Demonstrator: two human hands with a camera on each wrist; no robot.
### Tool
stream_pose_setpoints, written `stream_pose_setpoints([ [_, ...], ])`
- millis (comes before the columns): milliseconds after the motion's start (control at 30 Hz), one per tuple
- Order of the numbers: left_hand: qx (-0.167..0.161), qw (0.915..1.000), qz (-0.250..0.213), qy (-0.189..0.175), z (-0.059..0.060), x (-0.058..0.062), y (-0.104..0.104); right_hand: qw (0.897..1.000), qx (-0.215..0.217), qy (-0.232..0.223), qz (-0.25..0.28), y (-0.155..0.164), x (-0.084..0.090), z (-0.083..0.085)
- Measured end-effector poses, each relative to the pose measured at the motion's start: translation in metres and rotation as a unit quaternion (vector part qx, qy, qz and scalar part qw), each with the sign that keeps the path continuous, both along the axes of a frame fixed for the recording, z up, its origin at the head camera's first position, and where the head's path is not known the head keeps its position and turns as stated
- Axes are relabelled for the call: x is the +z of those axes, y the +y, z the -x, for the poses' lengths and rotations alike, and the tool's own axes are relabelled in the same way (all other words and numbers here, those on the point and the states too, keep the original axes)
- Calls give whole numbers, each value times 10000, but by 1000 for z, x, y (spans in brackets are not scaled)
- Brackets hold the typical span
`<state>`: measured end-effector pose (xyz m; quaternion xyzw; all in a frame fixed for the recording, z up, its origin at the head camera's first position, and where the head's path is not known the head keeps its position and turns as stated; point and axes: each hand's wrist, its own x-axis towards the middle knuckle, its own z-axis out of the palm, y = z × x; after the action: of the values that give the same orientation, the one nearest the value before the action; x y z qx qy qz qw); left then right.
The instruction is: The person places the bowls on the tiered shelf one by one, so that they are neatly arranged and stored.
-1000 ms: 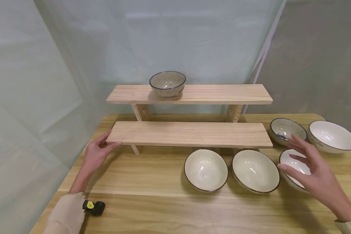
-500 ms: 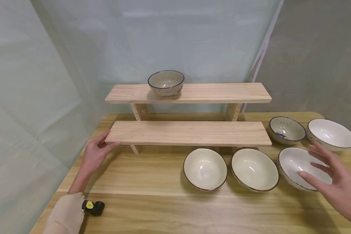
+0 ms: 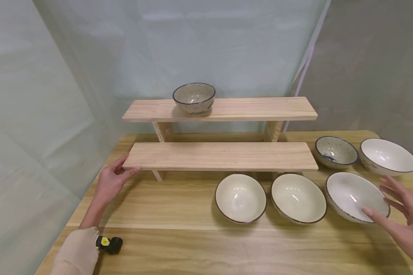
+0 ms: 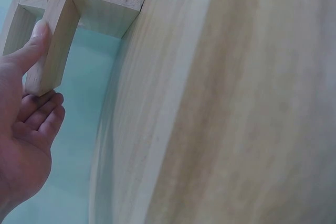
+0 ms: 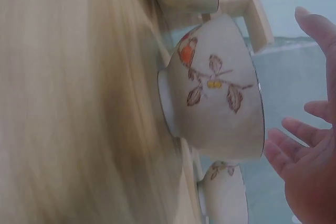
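Note:
A two-tier wooden shelf (image 3: 220, 156) stands at the back of the table. My left hand (image 3: 112, 178) holds the left end of its lower board, with the thumb on top and the fingers under the end (image 4: 44, 82). My right hand (image 3: 400, 215) hovers open with spread fingers just right of a white bowl (image 3: 355, 194), without touching it. In the right wrist view that bowl (image 5: 215, 93) shows a leaf and fruit pattern on its side, and the right hand (image 5: 310, 150) is beside its rim. A speckled bowl (image 3: 193, 97) sits on the top board.
Two cream bowls (image 3: 240, 198) (image 3: 298, 198) sit in front of the shelf. A small speckled bowl (image 3: 336, 152) and a white bowl (image 3: 387, 156) stand at the back right. A small black device (image 3: 110, 244) sits by my left sleeve. Pale curtains surround the table (image 3: 178, 248).
My right hand has drawn back to the right and toward me, off the white bowl it hovered over. The left hand has stayed on the lower board.

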<state>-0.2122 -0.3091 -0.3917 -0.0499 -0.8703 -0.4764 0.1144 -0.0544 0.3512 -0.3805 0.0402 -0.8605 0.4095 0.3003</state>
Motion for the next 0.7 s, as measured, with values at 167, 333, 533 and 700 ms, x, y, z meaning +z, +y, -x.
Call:
stream_pose_setpoints([
  [167,-4,10000,-16,25,0,-1,-1,10000,-71,-4,58,5,-6,-1],
  [333,4,10000,53,66,1,-2,-1,9998,-189,-55,22,10,-13,-2],
  [533,8,9999,81,91,1,-1,-1,9980,-355,-514,-22,14,-23,-3],
  [700,4,9999,75,83,1,-1,-1,9963,-352,-785,-44,16,-28,-4],
])
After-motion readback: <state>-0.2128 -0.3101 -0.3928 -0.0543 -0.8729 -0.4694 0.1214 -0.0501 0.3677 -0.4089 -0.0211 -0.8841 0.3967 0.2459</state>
